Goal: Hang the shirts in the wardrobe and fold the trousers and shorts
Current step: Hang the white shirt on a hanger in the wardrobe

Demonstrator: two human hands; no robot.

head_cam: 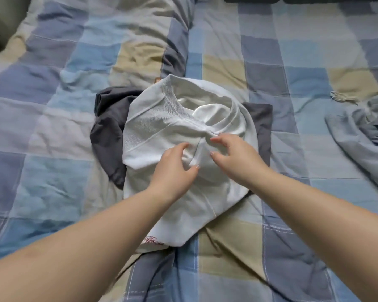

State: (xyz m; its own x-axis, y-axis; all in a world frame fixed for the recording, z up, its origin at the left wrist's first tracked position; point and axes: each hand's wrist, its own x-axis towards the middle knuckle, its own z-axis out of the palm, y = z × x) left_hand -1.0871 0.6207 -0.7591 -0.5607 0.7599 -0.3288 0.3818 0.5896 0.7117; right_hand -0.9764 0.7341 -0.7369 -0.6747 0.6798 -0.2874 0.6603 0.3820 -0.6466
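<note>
Checked bed (52, 127): L hand (172, 168), R hand (234, 153) pinching white shirt (162, 123) mid-bed.

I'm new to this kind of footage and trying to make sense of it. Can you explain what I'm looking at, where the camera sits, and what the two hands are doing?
There is no machine here: a person wears a wide-angle camera on the head, looking forward and down, so you see their own arms reaching out. The surface is a bed with a checked blue, grey and beige cover. In the middle lies a white T-shirt, collar away from the person, on top of a dark grey garment that sticks out on both sides. At the right edge lies a crumpled light blue garment. The left hand and right hand are both on the white T-shirt, fingers curled and gathering its cloth just below the collar. It is not lifted yet.
</note>
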